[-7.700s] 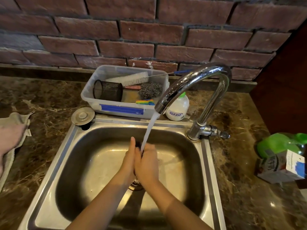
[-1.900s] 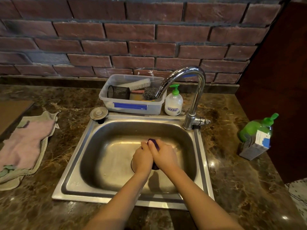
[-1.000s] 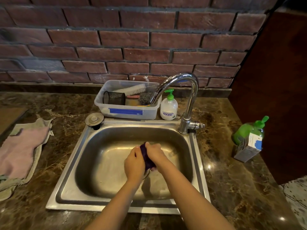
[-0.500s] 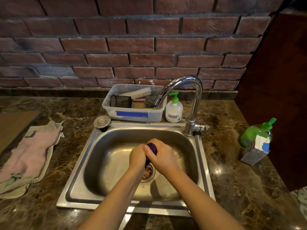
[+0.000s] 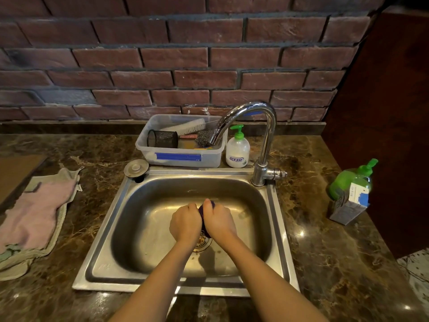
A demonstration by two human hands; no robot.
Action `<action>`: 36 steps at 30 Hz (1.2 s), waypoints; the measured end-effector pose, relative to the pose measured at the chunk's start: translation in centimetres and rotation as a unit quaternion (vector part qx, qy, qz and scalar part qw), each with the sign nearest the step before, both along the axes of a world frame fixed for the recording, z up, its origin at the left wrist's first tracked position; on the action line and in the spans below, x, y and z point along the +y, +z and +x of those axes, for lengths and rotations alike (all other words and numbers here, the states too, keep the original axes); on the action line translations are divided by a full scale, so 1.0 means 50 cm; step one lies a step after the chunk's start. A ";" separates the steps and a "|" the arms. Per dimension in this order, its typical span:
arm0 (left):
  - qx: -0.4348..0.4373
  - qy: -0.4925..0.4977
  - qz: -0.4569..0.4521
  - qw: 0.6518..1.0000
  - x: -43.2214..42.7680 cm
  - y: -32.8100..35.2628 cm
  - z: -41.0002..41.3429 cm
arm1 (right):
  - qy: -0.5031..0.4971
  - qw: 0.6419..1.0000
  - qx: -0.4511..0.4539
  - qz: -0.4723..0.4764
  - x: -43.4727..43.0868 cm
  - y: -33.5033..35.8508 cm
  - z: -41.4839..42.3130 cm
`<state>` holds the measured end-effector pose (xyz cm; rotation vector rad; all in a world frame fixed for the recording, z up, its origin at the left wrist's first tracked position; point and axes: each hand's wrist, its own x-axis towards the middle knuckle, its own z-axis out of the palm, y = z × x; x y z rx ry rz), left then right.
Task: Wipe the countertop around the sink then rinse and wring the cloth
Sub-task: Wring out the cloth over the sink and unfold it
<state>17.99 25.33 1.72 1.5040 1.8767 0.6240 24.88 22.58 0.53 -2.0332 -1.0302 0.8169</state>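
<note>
Cloth [image 5: 205,213], dark purple, bunched tight between both hands over the sink [image 5: 130,205] basin, right above the drain [image 5: 202,243]. Left hand [image 5: 185,225] and right hand [image 5: 219,220] sit side by side, touching, fingers of each curled round the cloth in fists; only a little of it shows between and above the knuckles. Tap [image 5: 260,135] stands at the sink's back right corner, spout arching left, no water visible. Behind the sink: clear tub [image 5: 178,156] with a brush, mesh cup and steel scourer inside, soap bottle [image 5: 238,148] just right of the tub. Sink plug [image 5: 136,167] lies at the sink's back left corner. Left of the sink on the tabletop [image 5: 325,263], a pink and grey towel [image 5: 34,217] lies flat. Right of the sink, well apart, green bottle [image 5: 350,180] with a small carton [image 5: 350,205] leaning against it.
</note>
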 end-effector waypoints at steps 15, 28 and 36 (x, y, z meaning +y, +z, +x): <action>0.024 -0.092 0.098 0.991 0.006 -0.013 -0.007 | -0.054 0.971 0.227 -0.042 -0.011 0.010 -0.001; -0.068 -0.132 0.140 0.979 -0.008 0.008 -0.012 | -0.153 0.939 0.305 -0.031 0.001 0.043 -0.020; -0.161 -0.127 0.170 0.964 -0.021 0.017 -0.007 | -0.067 0.885 0.447 -0.110 -0.023 0.108 0.027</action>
